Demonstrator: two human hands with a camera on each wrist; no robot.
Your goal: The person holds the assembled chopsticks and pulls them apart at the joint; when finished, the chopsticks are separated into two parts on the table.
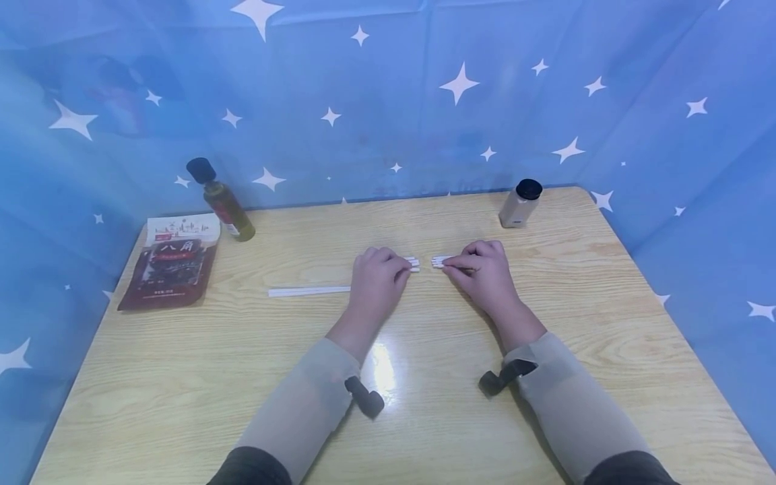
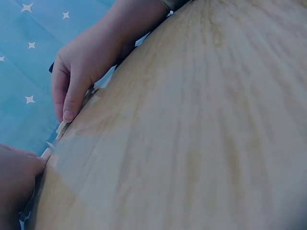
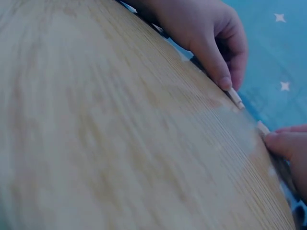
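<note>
1. Near the middle of a wood-grain tabletop (image 1: 303, 357), two clusters of slim white sticks face each other end to end, apart by a narrow gap: a left cluster (image 1: 415, 265) and a right cluster (image 1: 438, 261).
2. A person's left hand (image 1: 377, 277) pinches the left cluster between thumb and fingers, only the tips showing past the grip.
3. Opposite, the right hand (image 1: 485, 273) pinches the right cluster, thumb and forefinger at the near side of its ends; the hands do not touch.
4. Beside the left hand, loose white sticks (image 1: 308, 292) lie flat; from where I stand, I cannot tell where their right ends stop.
5. At the far left, a reddish-brown pouch (image 1: 170, 269) printed 八角 lies face up, and just beside it a dark-capped bottle (image 1: 227, 205) of greenish-brown liquid stands upright.
6. Toward the far right corner stands a black-lidded jar (image 1: 518, 205), its contents pale.
7. Pale grey sleeves (image 1: 297, 404) cover both forearms, each with a black wrist mount (image 1: 366, 399); behind the table hangs a blue curtain (image 1: 376, 81) scattered with white stars.
</note>
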